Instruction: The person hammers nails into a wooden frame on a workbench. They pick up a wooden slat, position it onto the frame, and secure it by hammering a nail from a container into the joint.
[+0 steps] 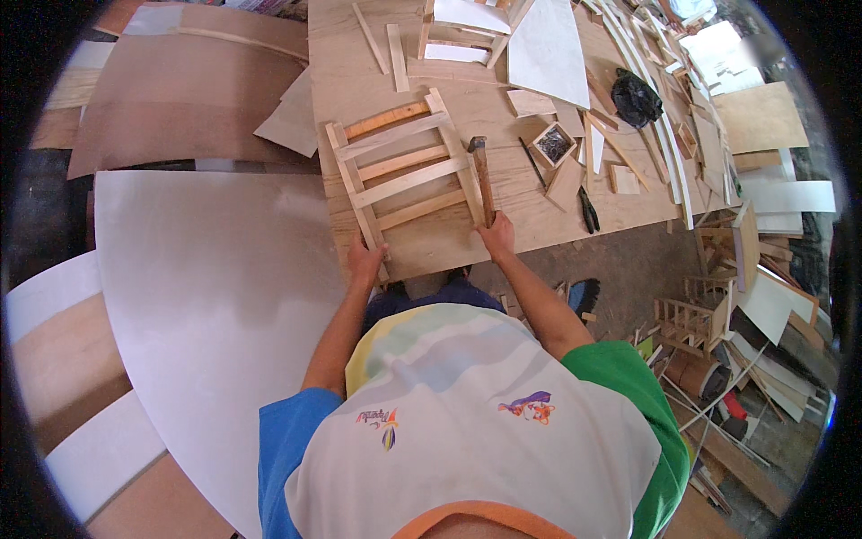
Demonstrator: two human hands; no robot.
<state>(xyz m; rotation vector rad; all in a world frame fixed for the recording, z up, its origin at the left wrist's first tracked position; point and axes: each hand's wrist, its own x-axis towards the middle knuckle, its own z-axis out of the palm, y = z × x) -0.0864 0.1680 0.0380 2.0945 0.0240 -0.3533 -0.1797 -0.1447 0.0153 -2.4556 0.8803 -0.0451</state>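
Observation:
A small wooden chair frame (404, 171) with several cross slats rests at the near edge of the wooden worktable (431, 251). My left hand (365, 259) is closed around the lower end of its left leg. By the right leg's lower end, my right hand (497, 236) is closed on the handle of a hammer (485, 184), and its thumb side touches that leg. The hammer lies alongside the frame, head pointing away from me. My right fingers are partly hidden, so how much of the leg they hold is unclear.
Right of the hammer are a small box of nails (552, 144), pliers (588, 211), wood offcuts (624, 180) and a black plastic bag (636, 97). Another wooden frame (467, 45) stands at the back. A large pale sheet (215, 296) lies left; scrap wood fills the floor right.

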